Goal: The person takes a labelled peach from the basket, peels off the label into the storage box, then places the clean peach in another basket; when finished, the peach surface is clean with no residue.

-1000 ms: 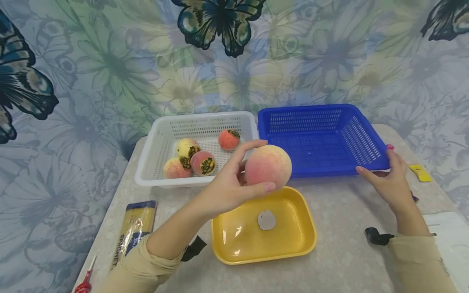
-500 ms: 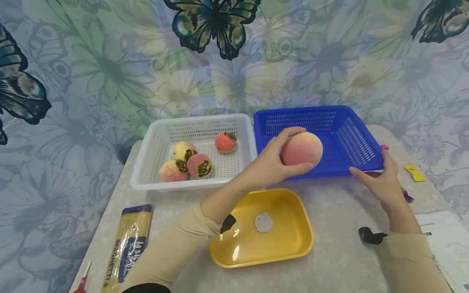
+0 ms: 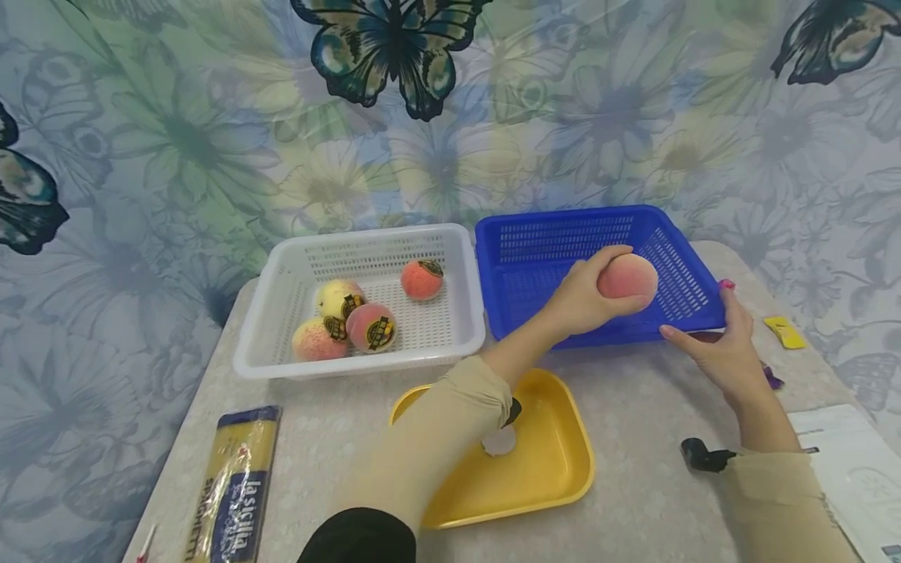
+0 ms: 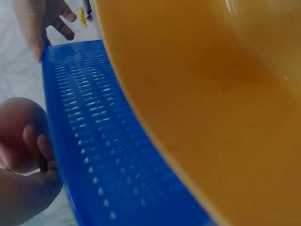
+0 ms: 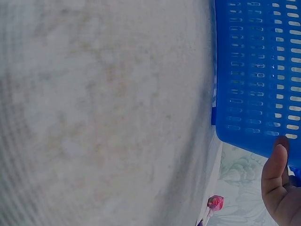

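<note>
My left hand [image 3: 580, 297] holds a pink and yellow peach [image 3: 629, 281] over the right half of the blue basket [image 3: 521, 289], thumb below and fingers above. In the left wrist view the peach [image 4: 16, 132] sits in the curled fingers beyond the basket's edge. At the basket's front right corner, my right hand [image 3: 728, 352] grips the rim, thumb at the front. The right wrist view shows its thumb against the slotted wall. To the left stands a white basket [image 3: 422, 358] with several peaches [image 3: 371, 327], most bearing dark stickers.
A yellow tray [image 3: 556, 469] lies in front of the baskets, partly under my left forearm. A spaghetti pack [image 3: 235, 485] is at the left. On the right are a yellow packet [image 3: 784, 332], a pink wrapped candy [image 3: 727, 284] and a white paper [image 3: 838, 469].
My left hand has carried the peach rightward, from above the yellow tray to over the blue basket. The right hand keeps its grip on the corner. The head view has shifted slightly.
</note>
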